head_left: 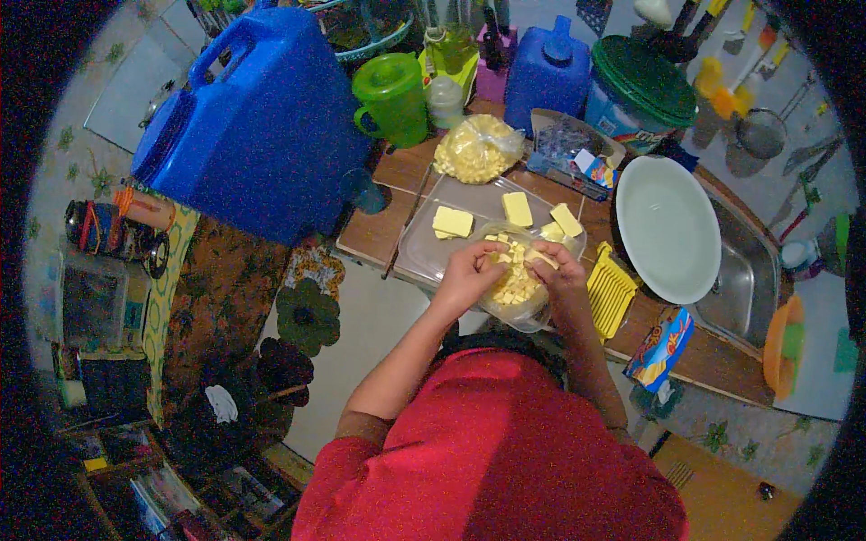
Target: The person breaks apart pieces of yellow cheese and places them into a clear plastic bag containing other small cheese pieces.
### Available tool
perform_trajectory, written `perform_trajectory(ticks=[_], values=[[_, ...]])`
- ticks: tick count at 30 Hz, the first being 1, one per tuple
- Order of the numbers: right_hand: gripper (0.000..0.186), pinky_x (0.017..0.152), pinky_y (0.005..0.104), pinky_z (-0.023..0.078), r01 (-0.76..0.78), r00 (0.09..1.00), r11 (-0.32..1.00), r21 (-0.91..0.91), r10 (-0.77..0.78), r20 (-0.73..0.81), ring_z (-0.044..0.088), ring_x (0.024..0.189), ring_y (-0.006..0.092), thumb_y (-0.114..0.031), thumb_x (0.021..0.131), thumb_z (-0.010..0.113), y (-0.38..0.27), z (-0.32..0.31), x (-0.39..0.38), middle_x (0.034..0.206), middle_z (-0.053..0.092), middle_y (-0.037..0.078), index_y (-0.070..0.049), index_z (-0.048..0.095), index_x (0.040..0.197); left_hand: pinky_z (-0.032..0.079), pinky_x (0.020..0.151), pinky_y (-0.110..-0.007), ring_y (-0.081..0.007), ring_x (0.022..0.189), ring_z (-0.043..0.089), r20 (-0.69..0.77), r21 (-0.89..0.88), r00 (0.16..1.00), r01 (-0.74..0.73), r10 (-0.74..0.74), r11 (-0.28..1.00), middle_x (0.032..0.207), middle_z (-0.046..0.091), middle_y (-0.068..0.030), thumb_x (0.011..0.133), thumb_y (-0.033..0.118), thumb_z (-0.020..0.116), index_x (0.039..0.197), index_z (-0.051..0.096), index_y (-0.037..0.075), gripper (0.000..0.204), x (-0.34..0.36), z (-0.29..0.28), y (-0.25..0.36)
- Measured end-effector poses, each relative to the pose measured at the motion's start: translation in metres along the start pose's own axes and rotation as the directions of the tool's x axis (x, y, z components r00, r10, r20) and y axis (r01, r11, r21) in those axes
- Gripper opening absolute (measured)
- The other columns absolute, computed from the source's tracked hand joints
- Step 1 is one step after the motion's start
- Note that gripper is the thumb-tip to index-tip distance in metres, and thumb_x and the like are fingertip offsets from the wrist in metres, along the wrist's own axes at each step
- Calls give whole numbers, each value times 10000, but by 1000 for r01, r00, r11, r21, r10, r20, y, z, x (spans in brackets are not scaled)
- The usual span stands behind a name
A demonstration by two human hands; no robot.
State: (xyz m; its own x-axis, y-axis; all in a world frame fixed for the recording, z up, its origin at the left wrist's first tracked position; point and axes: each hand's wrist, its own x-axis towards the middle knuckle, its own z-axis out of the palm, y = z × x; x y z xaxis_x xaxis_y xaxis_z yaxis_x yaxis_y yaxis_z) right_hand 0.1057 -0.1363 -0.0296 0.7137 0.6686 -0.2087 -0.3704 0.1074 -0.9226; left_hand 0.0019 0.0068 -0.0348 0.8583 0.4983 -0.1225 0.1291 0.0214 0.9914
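Observation:
A clear plastic bag [526, 316] of pale yellow cheese cubes [516, 290] rests at the near edge of a clear tray [424, 243]. My left hand [471, 275] pinches the bag's rim on its left side. On the other side my right hand [565, 275] has its fingers closed at the rim, next to a pale yellow piece; the fingertips are partly hidden. Beyond my hands, yellow cheese blocks lie on the tray: a left block [453, 222], a middle block [517, 209] and a right block [566, 220]. A filled bag of cubes [478, 149] sits behind them.
Right of the tray are a yellow slotted rack [612, 290], a white oval basin [669, 230] over the sink [744, 279], and a blue packet [660, 347]. A green pitcher [391, 99], blue jugs [262, 117] and a green-lidded bucket [640, 90] stand behind.

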Motion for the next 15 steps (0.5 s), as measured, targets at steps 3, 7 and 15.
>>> perform_trajectory(ticks=[3, 7, 15], values=[[301, 729, 251, 484, 23, 999, 999, -25, -24, -23, 566, 841, 128, -87, 786, 606, -5, 2, -1, 954, 594, 54, -41, 528, 1073, 342, 475, -195, -34, 524, 409, 23, -3, 1000, 21, -21, 1000, 599, 468, 66, 757, 132, 651, 1033, 615, 37, 295, 4, 4, -9], [278, 680, 240, 487, 47, 999, 993, -110, -48, -7, 574, 773, 116, -99, 767, 642, -6, 0, -1, 914, 612, 50, -29, 577, 1027, 397, 547, -197, -46, 585, 462, 13, -133, 1000, 27, -26, 991, 657, 518, 45, 785, 169, 651, 1027, 611, 20, 287, 4, 8, -10], [261, 632, 223, 475, 57, 997, 977, -204, -45, 62, 571, 685, 104, -99, 753, 663, -10, -4, -3, 838, 620, 47, -23, 610, 997, 364, 531, -178, -24, 577, 431, 111, -136, 994, 31, -16, 990, 641, 476, 76, 782, 163, 666, 992, 606, 33, 255, -7, 6, 16]])
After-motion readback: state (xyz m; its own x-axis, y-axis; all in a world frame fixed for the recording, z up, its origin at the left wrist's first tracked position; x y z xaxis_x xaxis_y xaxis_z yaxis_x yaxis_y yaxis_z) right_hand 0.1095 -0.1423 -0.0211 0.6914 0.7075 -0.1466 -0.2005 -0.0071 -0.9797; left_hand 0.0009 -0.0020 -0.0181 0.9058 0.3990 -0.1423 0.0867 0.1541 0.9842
